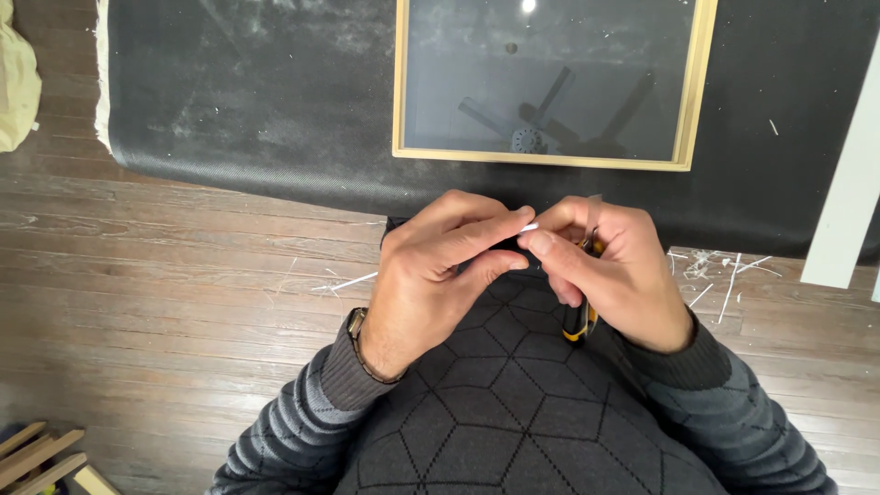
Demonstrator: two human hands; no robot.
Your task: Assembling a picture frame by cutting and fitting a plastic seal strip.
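A thin white sliver [528, 227] lies roughly level between the hands, pinched at the left hand [440, 266] fingertips, its free end pointing right and touching the right hand [600, 266]. That hand is also closed round a yellow-and-black utility knife [581, 316], handle toward the body, blade up.

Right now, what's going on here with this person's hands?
A person in a grey patterned sweater holds both hands close together over their lap. The left hand and right hand pinch a small white sliver between the fingertips. The right hand also grips a black and yellow utility knife, handle pointing down. Ahead, a wood-framed glass panel lies on a black mat on the wooden floor, with white shavings scattered to the right.
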